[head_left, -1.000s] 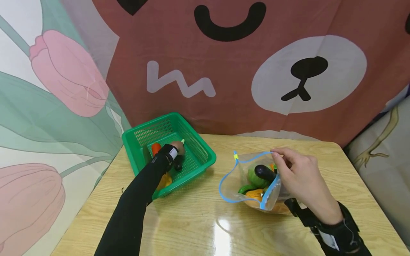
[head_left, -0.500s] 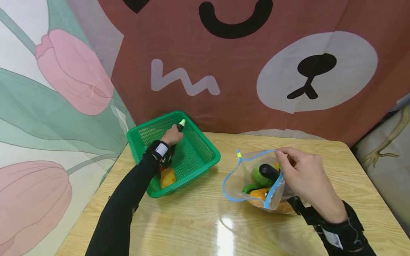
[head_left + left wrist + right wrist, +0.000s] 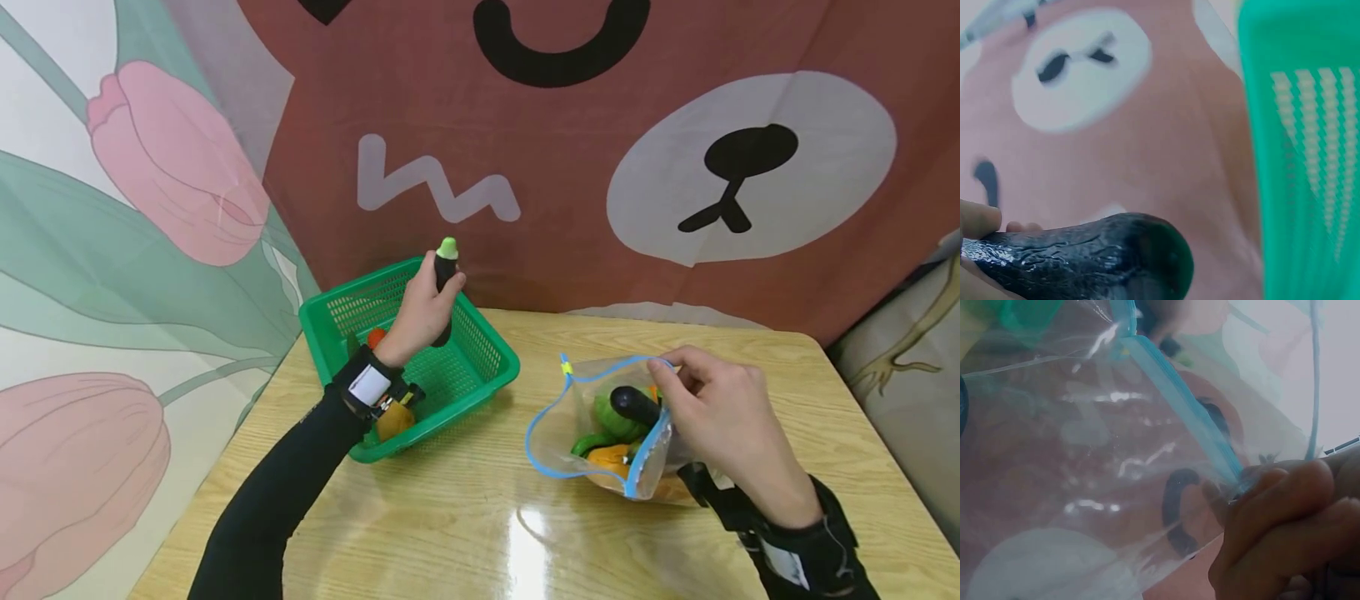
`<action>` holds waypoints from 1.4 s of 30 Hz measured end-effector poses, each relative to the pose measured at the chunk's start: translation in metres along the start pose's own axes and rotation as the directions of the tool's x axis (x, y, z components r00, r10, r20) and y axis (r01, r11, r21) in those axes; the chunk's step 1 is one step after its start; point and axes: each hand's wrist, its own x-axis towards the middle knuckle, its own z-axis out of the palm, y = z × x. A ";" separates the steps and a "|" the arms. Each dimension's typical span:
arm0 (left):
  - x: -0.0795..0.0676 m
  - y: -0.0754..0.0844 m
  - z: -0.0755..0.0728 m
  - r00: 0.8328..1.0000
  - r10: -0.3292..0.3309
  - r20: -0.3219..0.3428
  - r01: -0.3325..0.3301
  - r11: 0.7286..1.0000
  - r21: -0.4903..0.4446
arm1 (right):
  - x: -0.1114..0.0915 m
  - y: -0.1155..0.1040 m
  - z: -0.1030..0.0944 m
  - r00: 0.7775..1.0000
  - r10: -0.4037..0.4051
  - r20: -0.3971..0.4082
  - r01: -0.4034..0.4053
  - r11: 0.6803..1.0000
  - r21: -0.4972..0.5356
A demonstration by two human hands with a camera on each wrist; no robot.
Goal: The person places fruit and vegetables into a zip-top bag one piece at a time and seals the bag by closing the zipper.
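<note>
My left hand (image 3: 426, 312) grips a dark eggplant (image 3: 446, 268) with a pale green stem end, held above the green basket (image 3: 480, 396). In the left wrist view the glossy, dark body of the eggplant (image 3: 1104, 259) lies across the palm side, with a thumb over it. At the right, my right hand (image 3: 723, 412) pinches the blue-edged rim of a clear zip bag (image 3: 551, 433), whose mouth gapes. Inside the bag are another dark eggplant (image 3: 634, 404), a round green vegetable (image 3: 611, 421), a green pepper-like piece (image 3: 591, 444) and an orange one (image 3: 609, 458).
In the basket lie a yellowish-brown piece (image 3: 394, 421) and a red-orange one (image 3: 376, 337), partly behind the left wrist. Basket and bag stand apart on a wooden table (image 3: 450, 525). A printed cloth (image 3: 555, 167) hangs along the table's back edge.
The left hand has lifted the eggplant from inside the basket, up and to the right over its rim. The right hand keeps its hold on the bag; the view shifted slightly.
</note>
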 end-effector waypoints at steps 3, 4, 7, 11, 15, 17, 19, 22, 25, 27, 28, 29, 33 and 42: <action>-0.011 0.020 0.010 0.996 0.092 0.017 -0.091 0.995 -0.031 | 0.000 0.000 -0.001 1.000 -0.004 -0.006 0.004 1.000 -0.001; -0.014 0.027 0.013 0.993 0.119 0.023 -0.118 0.992 -0.045 | 0.000 0.000 -0.001 1.000 -0.004 -0.007 0.004 1.000 0.000; -0.025 0.043 0.023 0.981 0.189 0.039 -0.185 0.979 -0.090 | -0.001 0.001 -0.001 1.000 -0.008 -0.015 0.008 1.000 -0.002; -0.038 0.061 0.034 0.960 0.267 0.079 -0.253 0.956 -0.148 | -0.001 0.001 -0.002 0.999 -0.019 -0.030 0.019 1.000 -0.005; -0.049 0.074 0.045 0.934 0.338 0.116 -0.318 0.935 -0.160 | -0.001 0.002 -0.002 0.999 -0.016 -0.035 0.016 1.000 -0.008; -0.052 0.079 0.051 0.920 0.370 0.130 -0.346 0.922 -0.173 | -0.001 0.002 -0.002 0.999 -0.015 -0.035 0.014 1.000 -0.008; -0.055 0.083 0.056 0.898 0.412 0.152 -0.381 0.903 -0.197 | -0.002 0.003 -0.002 0.999 -0.019 -0.041 0.018 1.000 -0.008; -0.059 0.087 0.065 0.854 0.486 0.185 -0.432 0.861 -0.270 | -0.002 0.003 -0.001 0.998 -0.029 -0.050 0.029 1.000 -0.007; -0.061 0.089 0.073 0.807 0.554 0.207 -0.471 0.814 -0.341 | -0.002 0.003 -0.001 0.998 -0.033 -0.054 0.033 0.999 0.001; -0.062 0.091 0.077 0.787 0.579 0.212 -0.479 0.791 -0.381 | -0.002 0.002 -0.001 0.998 -0.037 -0.054 0.037 0.999 0.005; -0.063 0.091 0.078 0.780 0.586 0.219 -0.476 0.783 -0.401 | -0.002 0.002 -0.001 0.998 -0.039 -0.054 0.039 0.999 0.005; -0.063 0.092 0.080 0.773 0.592 0.228 -0.473 0.777 -0.415 | -0.002 0.002 0.000 0.998 -0.040 -0.054 0.041 0.999 0.007; -0.064 0.094 0.086 0.749 0.603 0.275 -0.451 0.768 -0.456 | -0.002 0.001 0.000 0.997 -0.050 -0.054 0.050 0.999 -0.002; -0.067 0.087 0.097 0.667 0.695 0.268 -0.630 0.718 -0.294 | -0.002 0.000 0.001 0.995 -0.083 -0.050 0.082 0.997 -0.012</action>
